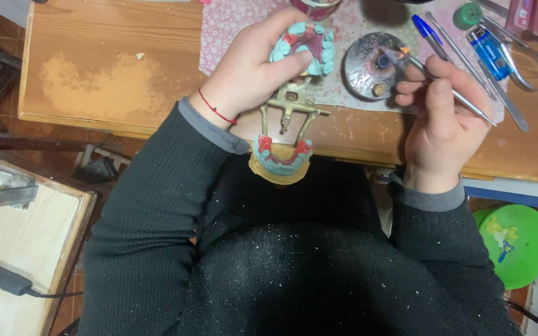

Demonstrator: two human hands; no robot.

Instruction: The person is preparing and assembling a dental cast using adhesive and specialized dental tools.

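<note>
Articulator (289, 109) hangs over the table (113, 93) near edge, clasped in my left hand (250, 71); my right hand (443, 121) pinches a tool (453, 93) at the burner (372, 65), bare wood left.

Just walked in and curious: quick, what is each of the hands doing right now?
Left hand: closed around a hinged model of teeth.
Right hand: closed on a thin metal tool, its tip at a round metal dish.
</note>
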